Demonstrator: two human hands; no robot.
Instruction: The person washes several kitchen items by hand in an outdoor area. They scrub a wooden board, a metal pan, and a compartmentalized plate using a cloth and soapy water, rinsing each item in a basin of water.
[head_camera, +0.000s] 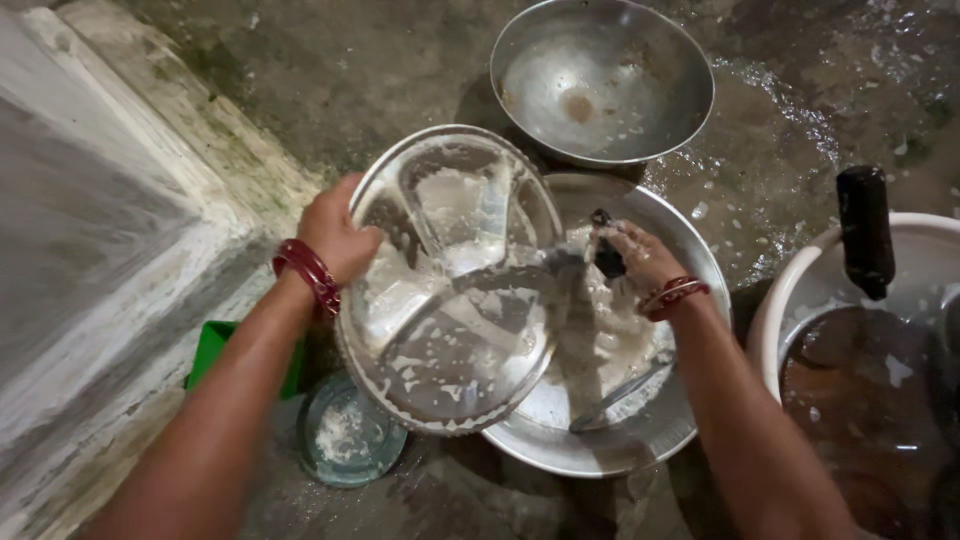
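Dishwashing on a wet concrete floor (400, 70). Left hand (338, 237) clamped on the rim of a soapy divided steel plate (455, 290), fingers wrapped behind and thumb over the edge, holding it tilted up over a wide steel basin (690, 260) of sudsy water. Right hand (638, 258) pinching a dark scrubber (606, 255) against the plate's right edge. Spoon (620, 397) lying in the basin below. Empty steel bowl (600, 80) just beyond, small lid (350, 435) with white residue near the left forearm, green box (215, 350) partly hidden beside it, white bucket (800, 290) with a black-handled pan (865, 235) to the right. Likely trouble: foam everywhere, so a slick rim could slide out of the one-handed hold and clatter onto basin or spoon; hard scrubbing at the far edge could twist the plate loose; splashed suds making the floor more slippery.
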